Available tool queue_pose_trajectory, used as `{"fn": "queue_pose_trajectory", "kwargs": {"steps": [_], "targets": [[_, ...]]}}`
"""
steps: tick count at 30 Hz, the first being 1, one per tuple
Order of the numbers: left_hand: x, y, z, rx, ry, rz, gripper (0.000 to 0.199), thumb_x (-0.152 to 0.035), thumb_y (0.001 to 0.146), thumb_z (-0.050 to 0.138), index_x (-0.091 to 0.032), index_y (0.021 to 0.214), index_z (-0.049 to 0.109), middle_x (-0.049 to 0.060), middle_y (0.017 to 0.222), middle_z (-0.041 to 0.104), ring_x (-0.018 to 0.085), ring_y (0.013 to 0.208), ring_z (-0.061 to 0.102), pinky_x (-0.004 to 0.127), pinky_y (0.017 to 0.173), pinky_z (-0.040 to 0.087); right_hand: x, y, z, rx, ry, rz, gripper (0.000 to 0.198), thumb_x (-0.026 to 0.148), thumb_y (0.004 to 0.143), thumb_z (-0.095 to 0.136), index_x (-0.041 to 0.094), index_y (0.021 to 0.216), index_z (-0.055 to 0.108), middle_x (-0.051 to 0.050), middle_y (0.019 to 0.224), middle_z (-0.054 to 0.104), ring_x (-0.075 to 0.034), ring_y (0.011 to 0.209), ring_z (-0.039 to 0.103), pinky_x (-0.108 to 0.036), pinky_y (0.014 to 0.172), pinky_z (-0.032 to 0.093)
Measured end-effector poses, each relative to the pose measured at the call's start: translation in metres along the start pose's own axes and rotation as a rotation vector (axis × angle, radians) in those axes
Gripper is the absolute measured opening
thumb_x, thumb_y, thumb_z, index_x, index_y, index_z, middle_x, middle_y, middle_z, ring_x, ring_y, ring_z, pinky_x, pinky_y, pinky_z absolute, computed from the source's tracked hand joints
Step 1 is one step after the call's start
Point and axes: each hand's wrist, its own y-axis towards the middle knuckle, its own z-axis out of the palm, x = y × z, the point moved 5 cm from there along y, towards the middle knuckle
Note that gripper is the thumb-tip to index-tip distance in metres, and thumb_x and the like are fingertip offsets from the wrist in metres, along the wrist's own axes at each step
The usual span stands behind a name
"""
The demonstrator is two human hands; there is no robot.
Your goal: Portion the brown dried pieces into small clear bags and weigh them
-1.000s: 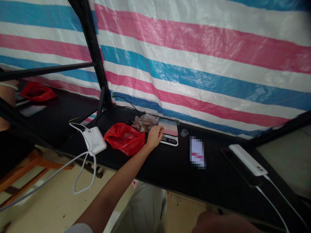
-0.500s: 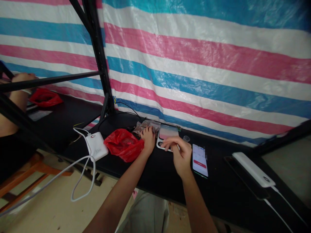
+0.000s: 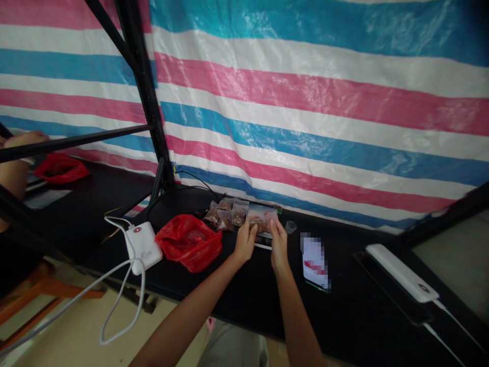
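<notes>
A clear bag (image 3: 260,225) of brown pieces is sitting over the scale (image 3: 263,243) — resting or raised, I cannot tell — while the left hand (image 3: 246,242) and right hand (image 3: 279,241) are pinching its sides. Uneven pinching could be spilling pieces if its mouth is unsealed; a rightward swing could be knocking the nearby clear cup (image 3: 291,227).

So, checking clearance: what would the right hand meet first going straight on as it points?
Beyond the bag it holds, the right hand would likely meet the striped sheet, unless it clips the scale; depth unclear.
</notes>
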Motion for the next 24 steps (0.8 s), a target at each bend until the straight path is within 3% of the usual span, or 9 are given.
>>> {"fn": "queue_pose_trajectory", "kwargs": {"steps": [5, 7, 9, 10, 12, 14, 15, 19, 24], "targets": [[0.013, 0.008, -0.004, -0.105, 0.037, -0.114, 0.032, -0.036, 0.09, 0.032, -0.018, 0.113, 0.046, 0.008, 0.105, 0.056, 0.018, 0.099, 0.052, 0.032, 0.089, 0.038, -0.002, 0.0, -0.016, -0.14, -0.027, 0.001, 0.032, 0.035, 0.06, 0.07, 0.013, 0.083, 0.068, -0.007, 0.081, 0.069, -0.02, 0.076, 0.063, -0.035, 0.076, 0.048], [0.013, 0.008, -0.013, -0.24, 0.144, -0.115, 0.036, -0.038, 0.086, 0.041, -0.017, 0.116, 0.042, 0.01, 0.109, 0.051, 0.02, 0.103, 0.049, 0.034, 0.09, 0.036, -0.004, 0.0, -0.023, -0.221, -0.062, -0.024, 0.033, 0.034, 0.06, 0.07, 0.012, 0.083, 0.068, -0.008, 0.08, 0.069, -0.021, 0.075, 0.063, -0.035, 0.073, 0.049], [0.009, 0.005, -0.021, -0.361, 0.265, -0.088, 0.034, -0.039, 0.082, 0.05, -0.015, 0.105, 0.047, 0.01, 0.104, 0.049, 0.021, 0.101, 0.046, 0.036, 0.09, 0.035, -0.001, -0.002, -0.027, -0.281, -0.115, -0.094, 0.032, 0.035, 0.063, 0.068, 0.011, 0.084, 0.068, -0.01, 0.083, 0.069, -0.021, 0.077, 0.063, -0.035, 0.071, 0.05], [0.006, 0.005, -0.021, -0.349, 0.291, -0.071, 0.029, -0.04, 0.081, 0.051, -0.014, 0.096, 0.05, 0.009, 0.098, 0.05, 0.021, 0.097, 0.047, 0.035, 0.088, 0.035, 0.002, -0.004, -0.028, -0.291, -0.146, -0.148, 0.031, 0.035, 0.065, 0.066, 0.011, 0.085, 0.068, -0.01, 0.084, 0.068, -0.022, 0.079, 0.062, -0.035, 0.071, 0.05], [0.003, 0.005, -0.012, -0.168, 0.229, -0.05, 0.025, -0.04, 0.082, 0.049, -0.015, 0.079, 0.052, 0.004, 0.082, 0.052, 0.017, 0.082, 0.049, 0.03, 0.079, 0.037, 0.011, -0.009, -0.024, -0.255, -0.221, -0.265, 0.027, 0.034, 0.071, 0.062, 0.012, 0.086, 0.068, -0.01, 0.088, 0.067, -0.021, 0.082, 0.062, -0.034, 0.072, 0.05], [0.004, 0.005, 0.002, 0.043, 0.064, -0.062, 0.028, -0.04, 0.084, 0.045, -0.015, 0.074, 0.054, 0.001, 0.072, 0.052, 0.014, 0.069, 0.048, 0.025, 0.069, 0.038, 0.02, -0.014, -0.015, -0.149, -0.332, -0.367, 0.023, 0.031, 0.077, 0.056, 0.015, 0.088, 0.068, -0.009, 0.092, 0.066, -0.019, 0.085, 0.061, -0.034, 0.077, 0.05], [0.006, 0.006, 0.007, 0.089, -0.016, -0.084, 0.029, -0.04, 0.084, 0.045, -0.015, 0.075, 0.055, 0.0, 0.07, 0.053, 0.013, 0.066, 0.048, 0.024, 0.066, 0.037, 0.024, -0.017, -0.009, -0.085, -0.4, -0.41, 0.022, 0.028, 0.079, 0.054, 0.016, 0.089, 0.068, -0.009, 0.093, 0.066, -0.019, 0.088, 0.061, -0.034, 0.08, 0.049], [0.023, 0.01, 0.01, 0.0, -0.197, -0.19, 0.03, -0.042, 0.081, 0.049, -0.014, 0.074, 0.055, -0.001, 0.068, 0.052, 0.012, 0.066, 0.047, 0.022, 0.065, 0.037, 0.031, -0.024, 0.01, 0.112, -0.613, -0.546, 0.025, 0.022, 0.083, 0.047, 0.019, 0.099, 0.066, -0.008, 0.102, 0.064, -0.018, 0.096, 0.059, -0.035, 0.09, 0.045], [0.029, 0.015, 0.003, -0.025, -0.289, -0.223, 0.034, -0.047, 0.075, 0.055, -0.013, 0.068, 0.054, -0.002, 0.063, 0.05, 0.01, 0.06, 0.045, 0.022, 0.062, 0.037, 0.03, -0.026, 0.014, 0.12, -0.653, -0.581, 0.026, 0.023, 0.083, 0.048, 0.019, 0.103, 0.063, -0.008, 0.103, 0.064, -0.018, 0.097, 0.059, -0.035, 0.089, 0.046]]}}
